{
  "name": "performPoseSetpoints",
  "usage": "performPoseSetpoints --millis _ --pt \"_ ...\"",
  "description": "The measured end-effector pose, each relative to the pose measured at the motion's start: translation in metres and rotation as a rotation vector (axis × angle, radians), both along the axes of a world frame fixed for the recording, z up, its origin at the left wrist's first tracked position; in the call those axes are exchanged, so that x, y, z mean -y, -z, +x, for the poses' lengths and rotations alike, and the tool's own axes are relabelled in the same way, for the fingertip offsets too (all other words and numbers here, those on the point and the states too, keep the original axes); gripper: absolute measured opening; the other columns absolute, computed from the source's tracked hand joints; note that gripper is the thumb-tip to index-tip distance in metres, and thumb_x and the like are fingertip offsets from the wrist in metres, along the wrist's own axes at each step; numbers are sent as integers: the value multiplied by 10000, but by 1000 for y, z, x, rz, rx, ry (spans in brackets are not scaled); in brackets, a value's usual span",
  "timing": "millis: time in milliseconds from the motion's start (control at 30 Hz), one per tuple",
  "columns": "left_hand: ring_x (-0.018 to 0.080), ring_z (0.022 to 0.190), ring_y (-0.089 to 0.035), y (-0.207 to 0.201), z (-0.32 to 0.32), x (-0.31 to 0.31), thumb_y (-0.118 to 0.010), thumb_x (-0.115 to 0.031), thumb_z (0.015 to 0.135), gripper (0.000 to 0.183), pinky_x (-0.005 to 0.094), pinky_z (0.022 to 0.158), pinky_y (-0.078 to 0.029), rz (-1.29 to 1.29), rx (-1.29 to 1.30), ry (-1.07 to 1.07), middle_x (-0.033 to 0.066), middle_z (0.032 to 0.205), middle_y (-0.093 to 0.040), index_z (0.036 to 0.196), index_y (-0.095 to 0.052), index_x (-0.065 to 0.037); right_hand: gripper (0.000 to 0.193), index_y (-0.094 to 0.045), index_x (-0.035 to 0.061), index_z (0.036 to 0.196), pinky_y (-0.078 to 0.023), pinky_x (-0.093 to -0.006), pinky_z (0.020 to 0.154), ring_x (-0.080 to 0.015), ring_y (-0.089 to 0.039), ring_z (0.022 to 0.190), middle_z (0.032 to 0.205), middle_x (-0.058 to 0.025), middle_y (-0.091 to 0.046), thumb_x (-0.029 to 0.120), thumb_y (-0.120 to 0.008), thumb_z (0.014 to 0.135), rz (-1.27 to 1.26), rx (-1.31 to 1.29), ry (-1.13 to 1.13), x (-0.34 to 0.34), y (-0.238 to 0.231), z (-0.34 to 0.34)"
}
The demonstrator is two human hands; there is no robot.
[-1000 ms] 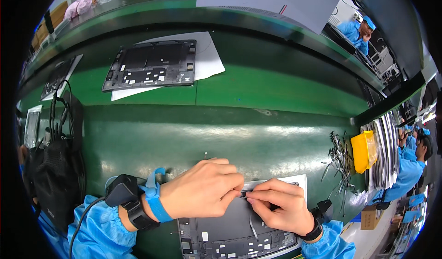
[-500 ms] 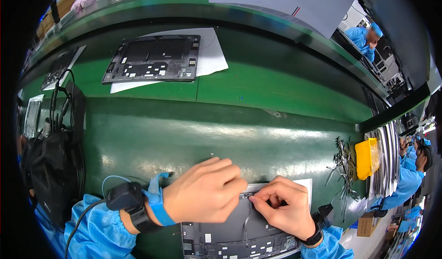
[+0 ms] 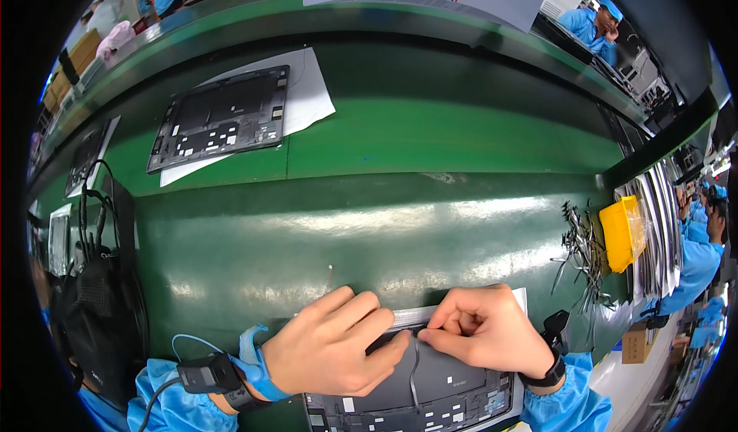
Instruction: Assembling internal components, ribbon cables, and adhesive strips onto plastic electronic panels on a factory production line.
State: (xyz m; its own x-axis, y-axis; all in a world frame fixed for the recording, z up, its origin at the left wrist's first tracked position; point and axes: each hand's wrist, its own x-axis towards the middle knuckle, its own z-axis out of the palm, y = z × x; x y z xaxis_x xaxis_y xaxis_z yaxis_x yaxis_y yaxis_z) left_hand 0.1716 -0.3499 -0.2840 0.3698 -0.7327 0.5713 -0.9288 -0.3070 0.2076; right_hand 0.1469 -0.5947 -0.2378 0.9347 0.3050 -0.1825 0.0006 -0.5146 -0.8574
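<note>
A black tablet housing (image 3: 469,388) with small white patches lies in front of me, partly under my hands. Down its middle runs a thin grey flat cable (image 3: 413,370), slightly curved. My right hand (image 3: 488,330) pinches at the cable's upper end, close to the housing's far edge, with thumb and forefinger together. From the other side, my left hand (image 3: 334,347) reaches over the housing, fingers curled and fingertips beside the cable's upper end. Whatever the left fingertips hold, if anything, is hidden.
Cable strips (image 3: 580,255) lie heaped at the right beside a yellow bin (image 3: 619,234) and upright stacked sheets (image 3: 659,228). Another tablet housing (image 3: 223,117) rests on white paper at the back. A black bag (image 3: 100,317) stands left. Co-workers sit beyond the bench.
My left hand has shifted slightly left and down, its fingertips now lower on the housing. The right hand stays pinched near the cable's upper end. The whole view has turned a little.
</note>
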Motion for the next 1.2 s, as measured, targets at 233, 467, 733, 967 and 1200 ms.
performPoseSetpoints --millis 233,467,733,967,1200 --pt "236 814 -581 2 -5 6 -804 -214 644 325 340 623 -463 45 45 -77 60 926 -569 959 -796 -132 141 -682 22 822 -385 -273 460 -93 -477 463 556 -1 -542 19 -817 780 -32 182 49 -1 12 -5" --pt "238 789 -609 0 -4 9 -817 -117 681 250 352 644 -504 -54 -104 -119 68 911 -640 926 -773 -87 144 -710 34 801 -499 -341 538 -222 -577 608 745 -40 -593 34 -833 728 -249 742 -33 -3 16 -1" --pt "249 749 -615 0 -2 24 -818 -56 734 128 377 692 -485 -165 -437 -221 39 809 -644 795 -705 -54 151 -714 33 779 -518 -358 628 -247 -598 751 840 -56 -580 26 -829 681 -105 782 -120 7 36 6" --pt "227 689 -610 -24 -2 34 -834 -47 659 152 357 622 -491 -39 -495 -383 29 772 -667 731 -702 -64 139 -693 38 758 -499 -366 614 -253 -594 739 832 -62 -579 22 -816 697 -33 747 -115 3 39 11" --pt "216 642 -597 -31 20 40 -815 -105 673 171 373 663 -465 117 -834 -393 44 709 -659 696 -660 -36 187 -744 63 799 -495 -368 635 -261 -612 712 809 -47 -624 30 -835 640 -5 652 -48 4 45 16"
